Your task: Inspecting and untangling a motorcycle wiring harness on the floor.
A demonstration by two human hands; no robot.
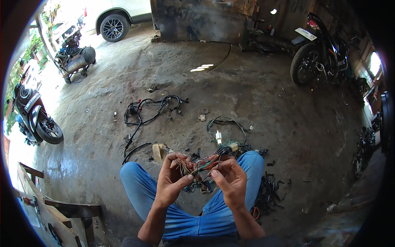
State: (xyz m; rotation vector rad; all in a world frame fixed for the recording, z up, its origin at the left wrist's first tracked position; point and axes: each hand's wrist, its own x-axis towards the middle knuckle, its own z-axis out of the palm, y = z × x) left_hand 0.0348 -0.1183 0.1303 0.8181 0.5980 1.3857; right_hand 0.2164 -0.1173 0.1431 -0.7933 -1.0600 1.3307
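Between my knees I hold up a wiring harness [205, 163] of thin coloured wires, green, red and brown among them. My left hand [172, 181] is closed round the bundle's left part, thumb pressed against the wires. A short way to the right, my right hand [231, 183] pinches the same harness between thumb and fingers. A white connector [219, 137] and a cream connector [233, 147] are among the wires beyond my right hand. A looped length of dark cable [225, 120] lies past them on the floor.
A black cable harness [140, 111] lies ahead to the left, near a cream block [158, 152]. Black scraps [268, 192] litter the floor by my right knee. Motorcycles [314, 57] stand at both sides, a compressor [78, 59] at far left. A wooden bench [72, 209] is at lower left.
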